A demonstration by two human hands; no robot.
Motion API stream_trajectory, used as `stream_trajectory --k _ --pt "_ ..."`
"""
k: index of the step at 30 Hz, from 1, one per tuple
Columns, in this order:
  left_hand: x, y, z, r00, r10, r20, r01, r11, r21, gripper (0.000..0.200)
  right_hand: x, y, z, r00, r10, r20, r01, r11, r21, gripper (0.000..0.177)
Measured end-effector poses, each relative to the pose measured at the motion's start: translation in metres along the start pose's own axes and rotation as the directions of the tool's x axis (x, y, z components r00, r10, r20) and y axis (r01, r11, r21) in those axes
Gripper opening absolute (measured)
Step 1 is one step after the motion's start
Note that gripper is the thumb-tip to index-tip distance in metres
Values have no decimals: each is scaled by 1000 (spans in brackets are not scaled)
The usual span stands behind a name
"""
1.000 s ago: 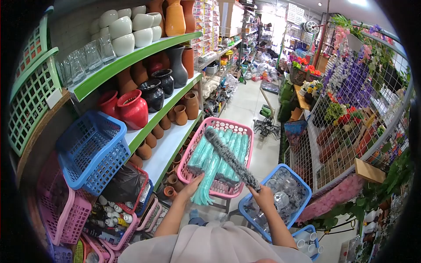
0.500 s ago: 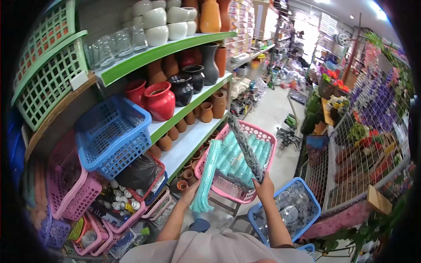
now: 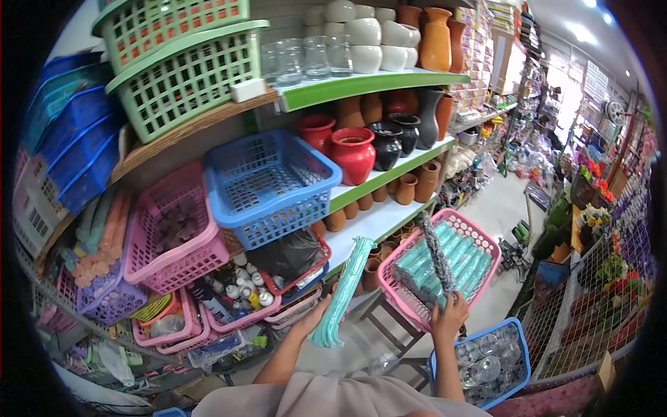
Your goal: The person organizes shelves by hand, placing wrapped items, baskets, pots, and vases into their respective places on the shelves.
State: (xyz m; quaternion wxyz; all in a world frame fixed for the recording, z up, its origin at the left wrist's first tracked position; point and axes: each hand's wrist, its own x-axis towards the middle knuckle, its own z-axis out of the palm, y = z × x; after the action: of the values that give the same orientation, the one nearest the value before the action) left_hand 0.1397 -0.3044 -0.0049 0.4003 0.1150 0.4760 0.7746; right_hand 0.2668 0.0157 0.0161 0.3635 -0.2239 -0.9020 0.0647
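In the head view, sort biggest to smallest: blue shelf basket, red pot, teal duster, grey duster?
1. blue shelf basket.
2. red pot or teal duster: unsure, pot wider, duster longer and nearer.
3. grey duster.

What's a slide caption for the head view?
Left hand holds a teal duster, right hand a grey duster over a pink basket.

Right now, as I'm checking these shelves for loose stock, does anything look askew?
The blue basket sits tilted rather than flat, overhanging the black bag below it. Nothing looks spilled or broken.
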Motion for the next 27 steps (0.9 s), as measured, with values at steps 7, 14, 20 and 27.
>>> stream_trajectory --k 7,14,20,27 --pt "-98 10 -8 970 239 -35 -206 893 400 68 -97 -157 -6 638 -450 625 -513 356 781 57" --pt "-242 -6 -27 814 488 -315 -309 823 476 50 -183 -287 -18 312 -801 511 -879 -39 476 79" --pt "-366 -4 -38 604 732 -315 -367 606 705 40 -239 -361 -67 -37 -918 396 -809 260 527 66" --pt "-453 -19 -42 470 796 -382 -400 578 711 50 -252 -427 -135 -193 -937 290 -582 347 735 83"
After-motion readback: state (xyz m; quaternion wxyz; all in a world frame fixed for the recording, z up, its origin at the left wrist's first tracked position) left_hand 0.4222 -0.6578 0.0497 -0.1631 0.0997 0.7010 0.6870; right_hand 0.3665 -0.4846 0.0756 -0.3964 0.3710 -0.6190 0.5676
